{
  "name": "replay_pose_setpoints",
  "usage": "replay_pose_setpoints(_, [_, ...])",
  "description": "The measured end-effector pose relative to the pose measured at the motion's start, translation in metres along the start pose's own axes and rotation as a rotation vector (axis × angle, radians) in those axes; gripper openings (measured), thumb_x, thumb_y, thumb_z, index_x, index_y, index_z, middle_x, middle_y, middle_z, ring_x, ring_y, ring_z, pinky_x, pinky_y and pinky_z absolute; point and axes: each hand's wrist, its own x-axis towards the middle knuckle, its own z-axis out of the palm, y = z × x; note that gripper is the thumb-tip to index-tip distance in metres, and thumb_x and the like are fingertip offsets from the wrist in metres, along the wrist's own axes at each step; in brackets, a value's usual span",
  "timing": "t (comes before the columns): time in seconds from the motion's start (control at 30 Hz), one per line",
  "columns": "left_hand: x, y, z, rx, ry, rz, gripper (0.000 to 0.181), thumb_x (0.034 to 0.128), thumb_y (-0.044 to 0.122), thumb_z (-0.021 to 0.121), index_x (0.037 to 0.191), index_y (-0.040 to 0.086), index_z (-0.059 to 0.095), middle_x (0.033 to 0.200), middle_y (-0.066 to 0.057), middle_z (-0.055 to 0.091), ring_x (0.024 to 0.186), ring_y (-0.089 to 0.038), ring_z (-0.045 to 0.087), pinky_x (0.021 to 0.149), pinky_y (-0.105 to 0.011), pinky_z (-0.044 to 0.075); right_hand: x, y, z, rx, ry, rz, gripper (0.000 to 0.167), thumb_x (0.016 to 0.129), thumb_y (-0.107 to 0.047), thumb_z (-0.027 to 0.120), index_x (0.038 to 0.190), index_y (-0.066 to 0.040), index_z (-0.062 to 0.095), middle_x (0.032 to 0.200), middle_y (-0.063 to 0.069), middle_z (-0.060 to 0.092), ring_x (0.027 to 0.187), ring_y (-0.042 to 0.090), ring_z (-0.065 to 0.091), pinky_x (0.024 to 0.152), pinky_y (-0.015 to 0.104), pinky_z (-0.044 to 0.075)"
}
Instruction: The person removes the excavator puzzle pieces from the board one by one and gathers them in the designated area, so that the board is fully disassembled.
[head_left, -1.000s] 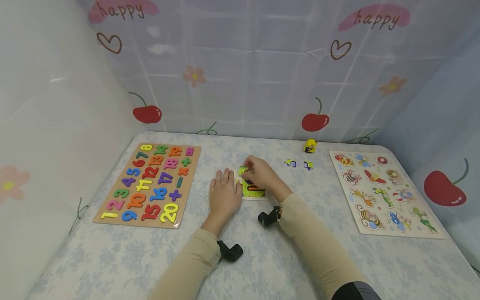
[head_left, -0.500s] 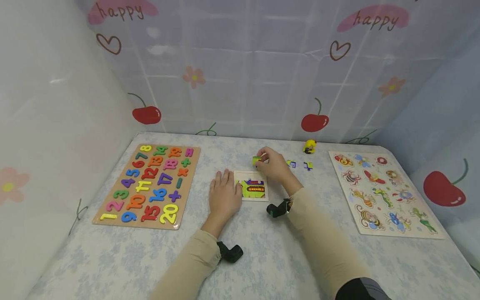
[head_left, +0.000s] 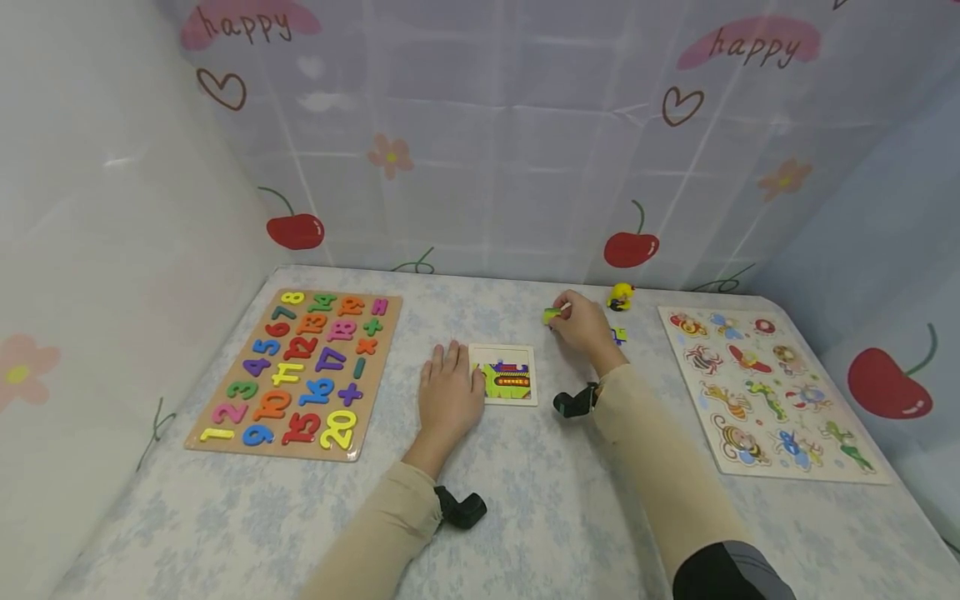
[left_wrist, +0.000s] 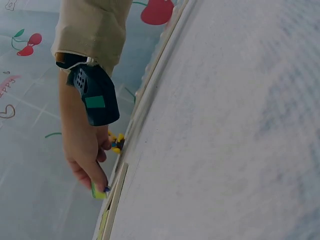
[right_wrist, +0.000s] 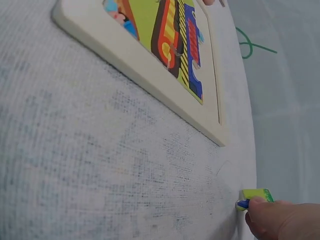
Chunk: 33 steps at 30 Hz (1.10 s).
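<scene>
Between thumb and fingertips, my right hand pinches a green jigsaw piece over the back of the table. In the right wrist view the jigsaw piece shows green with a blue edge. My left hand lies flat, fingers straight, at the left edge of a small framed puzzle board. Pieces picturing a tracked vehicle fill the lower part of that board; its upper strip is bare. Another loose jigsaw piece lies partly hidden behind the right hand.
A yellow toy figure stands at the back edge. On the left lies a number board with coloured digits, on the right an insect picture board. Patterned curtains enclose the table.
The right hand has lifted the green piece off the top of the puzzle board and carried it right, now covering one loose piece. The left hand stays in place.
</scene>
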Motion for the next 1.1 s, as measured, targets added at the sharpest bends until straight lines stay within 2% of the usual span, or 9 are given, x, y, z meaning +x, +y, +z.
replay_pose_setpoints(0.2, [0.000, 0.000, 0.000, -0.002, 0.003, -0.001, 0.060, 0.1049, 0.040, 0.036, 0.156, 0.008, 0.032, 0.164, -0.007, 0.027, 0.155, -0.029, 0.014, 0.126, -0.049, 0.011, 0.000, -0.001, 0.002, -0.138, 0.056, -0.010, 0.025, 0.094, -0.023, 0.069, 0.114, -0.011, 0.062, 0.102, 0.012, 0.067, 0.106, 0.033, 0.049, 0.090, 0.047, 0.044])
replay_pose_setpoints(0.4, [0.000, 0.000, -0.001, -0.004, 0.004, 0.004, 0.060, 0.1050, 0.040, 0.036, 0.156, 0.008, 0.032, 0.164, -0.007, 0.027, 0.155, -0.029, 0.014, 0.126, -0.049, 0.011, -0.002, -0.005, 0.005, -0.334, 0.130, -0.075, 0.030, 0.090, -0.028, 0.074, 0.112, -0.009, 0.067, 0.100, 0.013, 0.068, 0.100, 0.035, 0.049, 0.089, 0.049, 0.043])
replay_pose_setpoints(0.53, [0.000, 0.000, 0.000, 0.003, 0.005, 0.008, 0.060, 0.1049, 0.040, 0.036, 0.155, 0.008, 0.033, 0.164, -0.008, 0.028, 0.155, -0.030, 0.015, 0.126, -0.049, 0.012, -0.004, -0.005, 0.005, -0.396, 0.158, -0.112, 0.029, 0.091, -0.031, 0.072, 0.110, -0.009, 0.068, 0.096, 0.013, 0.068, 0.097, 0.036, 0.051, 0.086, 0.049, 0.045])
replay_pose_setpoints(0.7, [-0.001, 0.000, 0.001, 0.002, 0.005, 0.010, 0.060, 0.1051, 0.040, 0.036, 0.155, 0.008, 0.033, 0.164, -0.007, 0.027, 0.155, -0.030, 0.014, 0.126, -0.049, 0.012, -0.010, -0.004, 0.004, -0.336, 0.168, -0.124, 0.025, 0.095, -0.029, 0.067, 0.112, -0.010, 0.068, 0.092, 0.011, 0.067, 0.096, 0.035, 0.052, 0.082, 0.048, 0.045])
replay_pose_setpoints(0.8, [-0.001, 0.000, 0.002, -0.005, 0.007, 0.016, 0.060, 0.1054, 0.040, 0.035, 0.156, 0.008, 0.032, 0.164, -0.008, 0.027, 0.155, -0.030, 0.014, 0.126, -0.049, 0.011, -0.014, -0.008, 0.002, -0.280, 0.144, -0.127, 0.025, 0.096, -0.026, 0.065, 0.116, -0.011, 0.067, 0.094, 0.010, 0.066, 0.096, 0.034, 0.052, 0.079, 0.046, 0.046])
replay_pose_setpoints(0.97, [-0.002, -0.001, 0.002, -0.011, 0.012, 0.027, 0.058, 0.1061, 0.039, 0.033, 0.157, 0.010, 0.031, 0.164, -0.008, 0.027, 0.155, -0.030, 0.014, 0.126, -0.050, 0.012, -0.027, -0.019, 0.002, -0.212, 0.023, -0.130, 0.029, 0.097, -0.027, 0.063, 0.123, -0.014, 0.064, 0.101, 0.009, 0.064, 0.093, 0.029, 0.053, 0.076, 0.041, 0.047])
replay_pose_setpoints(1.1, [-0.001, -0.002, 0.003, -0.029, 0.005, 0.051, 0.057, 0.1052, 0.041, 0.033, 0.157, 0.017, 0.033, 0.165, -0.006, 0.026, 0.156, -0.029, 0.012, 0.126, -0.049, 0.011, -0.043, -0.026, 0.008, -0.179, -0.075, -0.145, 0.030, 0.097, -0.028, 0.064, 0.125, -0.017, 0.064, 0.103, 0.007, 0.062, 0.089, 0.025, 0.054, 0.072, 0.035, 0.047])
